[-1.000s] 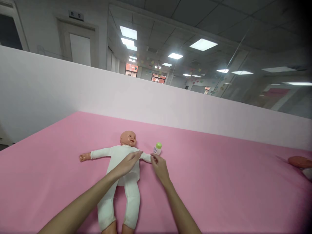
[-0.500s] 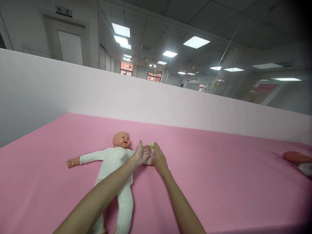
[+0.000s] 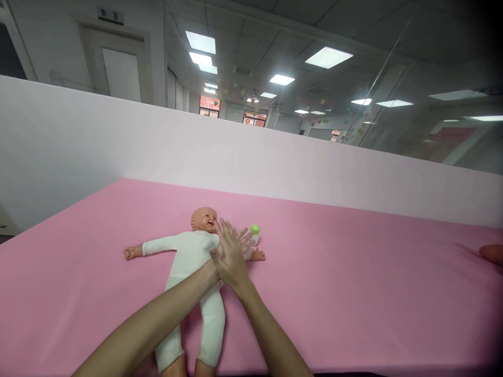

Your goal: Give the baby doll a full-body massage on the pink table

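A baby doll [image 3: 196, 252] in a white suit lies on its back with its arms spread. Over its side, my left hand [image 3: 247, 242] is palm up with fingers stretched out, partly covered. Across that palm lies my right hand [image 3: 230, 255], flat with its fingers extended. Neither hand shows anything held. A small bottle with a green cap [image 3: 255, 230] stands just beyond my left fingertips, near the doll's hand.
The pink padded surface [image 3: 346, 283] is bounded at the back by a white low wall [image 3: 236, 152] with glass above it. At the far right edge, a brown object [image 3: 491, 253] is cut off by the frame.
My right hand has moved left from beside the bottle onto my left palm. The green-capped bottle is now less covered. The view has shifted slightly.
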{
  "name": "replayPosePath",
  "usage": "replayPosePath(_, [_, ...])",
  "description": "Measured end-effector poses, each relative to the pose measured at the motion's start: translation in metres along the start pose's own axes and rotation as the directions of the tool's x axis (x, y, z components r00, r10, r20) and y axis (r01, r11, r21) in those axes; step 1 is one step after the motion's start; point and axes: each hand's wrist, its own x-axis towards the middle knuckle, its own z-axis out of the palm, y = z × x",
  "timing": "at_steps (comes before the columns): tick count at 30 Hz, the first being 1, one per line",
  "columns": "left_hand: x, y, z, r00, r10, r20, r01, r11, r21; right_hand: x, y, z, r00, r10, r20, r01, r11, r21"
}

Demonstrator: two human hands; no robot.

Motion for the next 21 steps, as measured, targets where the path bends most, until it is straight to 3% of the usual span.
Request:
replayPosePath(4, [-0.019, 0.037, -0.026, 0.986, -0.052, 0.157, 0.062, 0.996, -0.061, 0.014, 0.001, -0.006, 0.984, 0.166, -0.066, -0.161, 0.984, 0.073])
replayPosePath(7, [-0.029, 0.056, -0.038, 0.986, 0.049, 0.158, -0.033, 0.994, -0.106, -0.006, -0.014, 0.008, 0.975, 0.215, -0.053, -0.207, 0.970, 0.129])
replayPosePath(10, [-0.043, 0.047, -0.035, 0.980, 0.198, 0.021, -0.198, 0.980, -0.036, -0.026, -0.047, 0.022, 0.999, 0.031, -0.010, -0.031, 0.999, 0.034])
replayPosePath(13, [-0.060, 0.035, -0.030, 0.974, 0.225, -0.018, -0.226, 0.974, -0.036, -0.021, -0.066, 0.017, 0.998, -0.058, 0.000, 0.058, 0.998, -0.039])
replayPosePath(17, [-0.068, 0.043, -0.038, 0.990, 0.086, 0.111, -0.075, 0.992, -0.097, -0.005, -0.055, 0.003, 0.994, 0.094, -0.060, -0.092, 0.995, 0.039])
replayPosePath(21, [-0.054, 0.049, -0.057, 0.991, 0.078, 0.105, -0.068, 0.993, -0.099, -0.027, -0.051, 0.013, 0.984, 0.181, -0.002, -0.178, 0.971, 0.161])
